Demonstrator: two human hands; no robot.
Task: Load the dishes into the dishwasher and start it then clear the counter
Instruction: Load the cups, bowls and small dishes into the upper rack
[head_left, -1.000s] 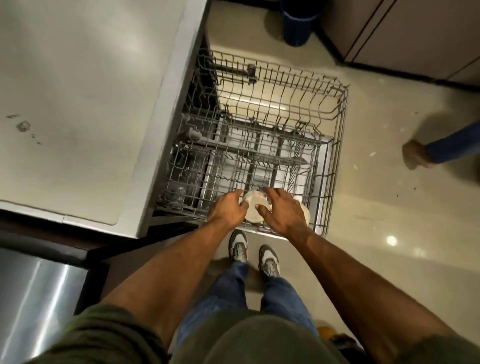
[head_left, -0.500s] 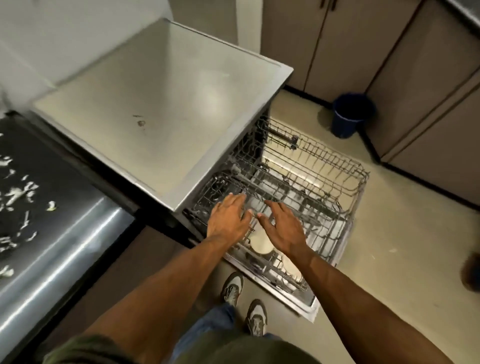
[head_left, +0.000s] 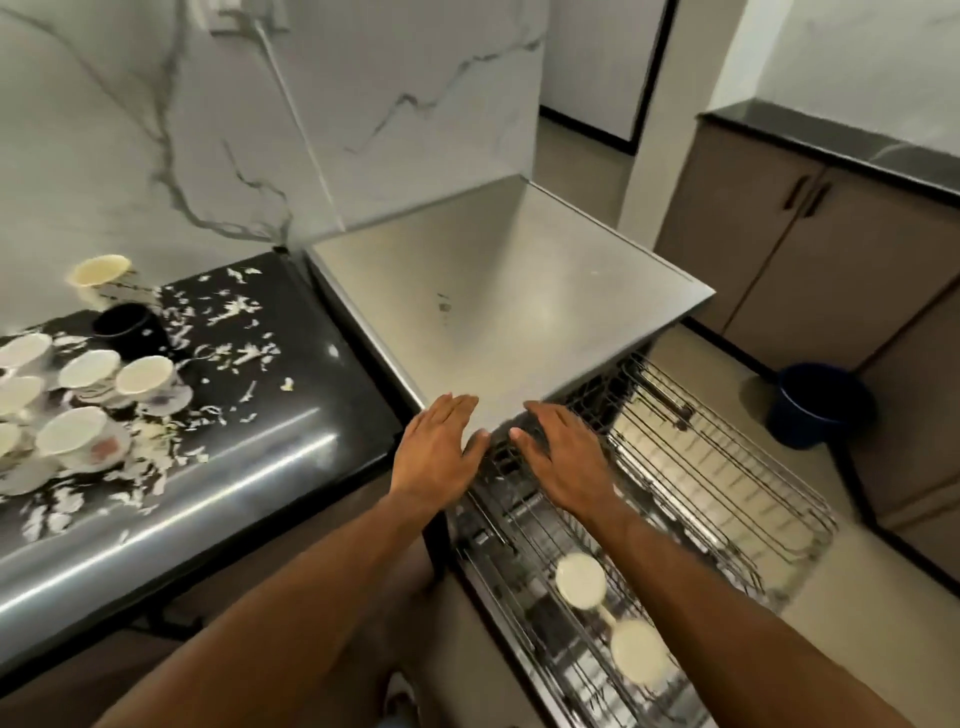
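Note:
The dishwasher has a flat steel top, and its wire rack is pulled out to the right. Two cream cups lie in the near end of the rack. My left hand and my right hand are raised above the dishwasher's near corner, fingers straight, holding nothing. On the black counter at the left stand several cream cups on saucers, a black mug and a cream cup near the wall.
White scraps are scattered over the black counter. A dark blue bucket stands on the floor to the right of the rack, in front of brown cabinets. A cable runs down the marble wall.
Both hands let go of the cup in the rack and rose, empty, toward the dishwasher's corner. My view lifted and swung left, bringing the counter with its cups into sight.

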